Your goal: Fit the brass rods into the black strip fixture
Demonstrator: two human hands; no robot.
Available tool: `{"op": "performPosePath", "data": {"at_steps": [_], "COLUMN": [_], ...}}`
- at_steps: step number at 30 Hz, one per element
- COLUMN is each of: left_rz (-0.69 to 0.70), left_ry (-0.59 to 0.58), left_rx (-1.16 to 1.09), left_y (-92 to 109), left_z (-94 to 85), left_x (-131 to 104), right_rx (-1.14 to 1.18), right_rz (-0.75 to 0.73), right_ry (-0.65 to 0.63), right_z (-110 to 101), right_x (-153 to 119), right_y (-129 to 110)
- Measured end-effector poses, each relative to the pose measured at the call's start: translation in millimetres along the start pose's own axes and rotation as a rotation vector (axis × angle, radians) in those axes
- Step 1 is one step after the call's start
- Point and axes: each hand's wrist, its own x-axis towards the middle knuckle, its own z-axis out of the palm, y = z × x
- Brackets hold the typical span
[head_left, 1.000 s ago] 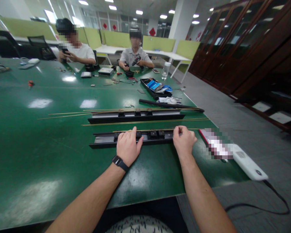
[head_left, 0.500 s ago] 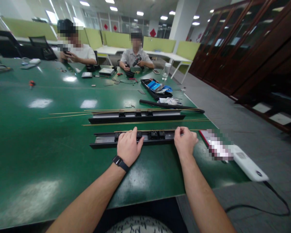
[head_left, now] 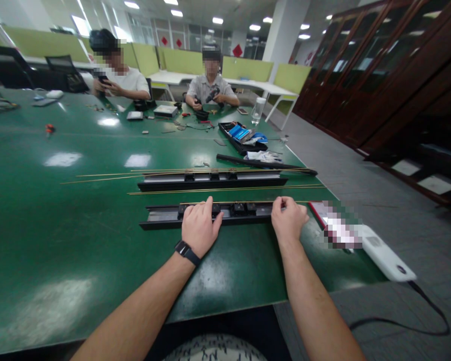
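Note:
A long black channel rail (head_left: pixel 161 215) with a silvery inside and several black blocks (head_left: pixel 239 208) in it lies across the table before me. My left hand (head_left: pixel 200 225), wearing a dark wristwatch, grips it left of centre, its fingers over the top and the thumb to the right. At the right end my right hand (head_left: pixel 288 218) is closed in a pinch on a thin brass-coloured rod (head_left: pixel 233 202). That rod runs along the rail's far edge; the fingertips partly hide it. Behind lies a second black rail (head_left: pixel 210 185) with more thin rods (head_left: pixel 165 192) around it.
A phone (head_left: pixel 334 223) and a white power bank (head_left: pixel 389 253) with a black cable lie on the right. Beyond the rails are a black strip (head_left: pixel 266 164), white gloves (head_left: pixel 263 157) and a black tray (head_left: pixel 242 145) of blue items. Two people sit at the far side.
My right hand has shifted slightly to the right, and the rod's left end has slid a little the same way. My left hand stays in place on the rail.

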Motion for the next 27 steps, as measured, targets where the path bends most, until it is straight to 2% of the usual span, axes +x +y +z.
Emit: {"op": "performPosePath", "data": {"at_steps": [10, 21, 27], "left_rz": [-0.007, 0.003, 0.004], "left_ry": [-0.009, 0.002, 0.0], "left_rx": [0.011, 0.017, 0.018], "left_y": [1, 0, 0], "left_z": [0.4, 1.3, 1.2], "left_x": [0, 1, 0], "right_rx": [0.029, 0.16, 0.123], "right_rz": [-0.049, -0.171, -0.082], "right_ry": [-0.022, -0.088, -0.069], "right_z": [0, 0, -1], "right_x": [-6, -16, -9], "right_y": [-6, -16, -13]}}
